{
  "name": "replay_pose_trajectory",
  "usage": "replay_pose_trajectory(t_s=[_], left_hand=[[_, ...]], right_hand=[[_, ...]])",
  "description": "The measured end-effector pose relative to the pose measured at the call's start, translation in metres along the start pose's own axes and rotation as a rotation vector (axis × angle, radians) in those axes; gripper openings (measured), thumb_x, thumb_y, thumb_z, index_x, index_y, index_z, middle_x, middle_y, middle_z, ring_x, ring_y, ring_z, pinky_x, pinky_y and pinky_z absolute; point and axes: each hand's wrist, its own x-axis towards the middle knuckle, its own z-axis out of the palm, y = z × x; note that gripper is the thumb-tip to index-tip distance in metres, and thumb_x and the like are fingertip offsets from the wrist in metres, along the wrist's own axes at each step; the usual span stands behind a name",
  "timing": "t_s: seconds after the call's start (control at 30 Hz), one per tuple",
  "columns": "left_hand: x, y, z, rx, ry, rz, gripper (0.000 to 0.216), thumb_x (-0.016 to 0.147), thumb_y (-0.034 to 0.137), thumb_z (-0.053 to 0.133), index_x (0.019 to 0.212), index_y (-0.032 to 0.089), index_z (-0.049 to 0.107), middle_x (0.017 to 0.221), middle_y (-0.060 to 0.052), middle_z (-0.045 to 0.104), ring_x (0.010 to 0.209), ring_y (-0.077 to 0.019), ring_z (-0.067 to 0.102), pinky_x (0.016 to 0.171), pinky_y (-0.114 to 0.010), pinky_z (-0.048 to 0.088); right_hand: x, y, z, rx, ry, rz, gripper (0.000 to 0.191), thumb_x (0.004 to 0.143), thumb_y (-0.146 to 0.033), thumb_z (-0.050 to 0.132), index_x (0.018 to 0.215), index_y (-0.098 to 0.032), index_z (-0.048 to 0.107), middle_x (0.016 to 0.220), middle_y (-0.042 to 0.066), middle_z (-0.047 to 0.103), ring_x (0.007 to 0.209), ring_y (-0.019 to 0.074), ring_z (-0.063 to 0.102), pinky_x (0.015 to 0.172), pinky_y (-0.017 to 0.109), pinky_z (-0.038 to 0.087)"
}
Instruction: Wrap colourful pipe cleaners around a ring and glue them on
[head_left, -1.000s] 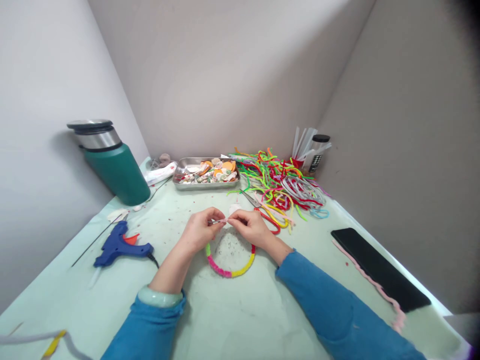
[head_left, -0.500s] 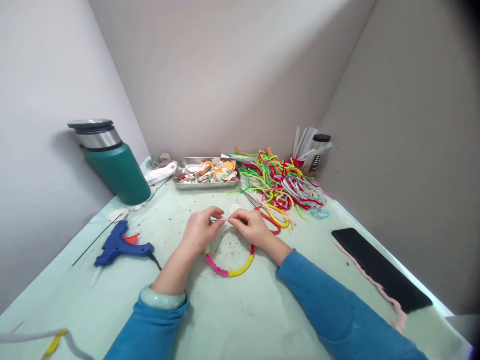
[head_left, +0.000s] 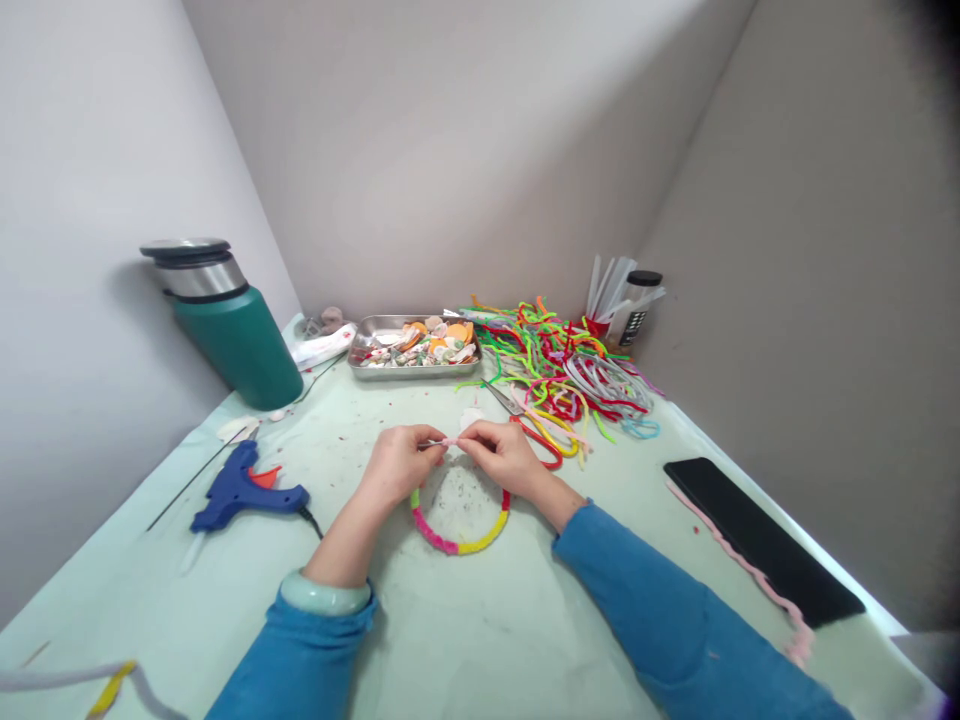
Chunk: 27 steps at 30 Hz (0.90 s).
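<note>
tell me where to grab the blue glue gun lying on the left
Probably by the handle of the blue glue gun, the end where the cord leaves. It lies flat on the table with that end toward the left hand, so come down from above, clear of the tip.

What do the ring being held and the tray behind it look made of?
The ring looks wrapped in fuzzy, matte pipe-cleaner chenille, in coloured bands; its core is hidden. The tray seems stainless steel: shiny, reflective rim.
</note>
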Motion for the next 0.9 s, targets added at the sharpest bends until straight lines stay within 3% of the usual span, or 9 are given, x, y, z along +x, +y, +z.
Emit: replay_pose_trajectory(t_s=[0.17,0.3,0.4,0.63,0.9], left_hand=[[0.0,0.003,-0.0012,-0.08,0.004,-0.076,0.019,0.071,0.029,0.057,0.08,0.018,0.069,0.048,0.003,0.059,0.034,-0.0079,0.046,0.043,-0.02,0.035],[0.0038,-0.0026,0.0006,-0.258,-0.001,-0.114,0.021,0.067,0.023,0.059,0.085,0.015,0.065,0.074,-0.002,0.068,0.036,-0.006,0.047,0.041,-0.021,0.037],[0.0054,-0.0031,0.0004,-0.446,-0.022,-0.153,0.026,0.064,0.016,0.059,0.089,0.012,0.061,0.09,-0.007,0.066,0.034,-0.0035,0.044,0.039,-0.022,0.038],[0.0046,0.0,-0.002,-0.743,-0.064,-0.142,0.044,0.057,0.018,0.068,0.099,0.01,0.055,0.084,-0.006,0.065,0.042,-0.005,0.049,0.04,-0.02,0.04],[0.0062,-0.0044,-0.0015,-0.805,-0.04,-0.185,0.049,0.054,0.02,0.073,0.099,0.009,0.059,0.08,-0.006,0.067,0.042,-0.0045,0.047,0.041,-0.02,0.037]], right_hand=[[-0.0004,0.0002,0.0002,0.002,0.001,-0.008,0.023,0.084,-0.033,0.051,0.076,-0.015,0.065,0.065,0.0,0.061,0.057,0.0094,0.049,0.055,0.021,0.035],[-0.0002,0.0008,0.0,-0.01,0.0,-0.002,0.021,0.084,-0.03,0.051,0.076,-0.016,0.064,0.064,0.0,0.061,0.057,0.0095,0.049,0.055,0.021,0.035],[0.0001,0.0015,0.0,-0.027,0.004,0.002,0.019,0.083,-0.029,0.052,0.075,-0.016,0.064,0.064,0.0,0.061,0.057,0.0095,0.05,0.055,0.021,0.035],[-0.0008,0.0001,-0.0002,-0.018,0.009,0.007,0.02,0.083,-0.029,0.051,0.074,-0.016,0.063,0.065,0.0,0.061,0.057,0.0094,0.049,0.055,0.021,0.035],[-0.0005,0.0004,0.0009,-0.02,0.002,-0.001,0.022,0.084,-0.031,0.051,0.074,-0.016,0.063,0.063,0.0,0.059,0.056,0.0093,0.048,0.055,0.021,0.035]])
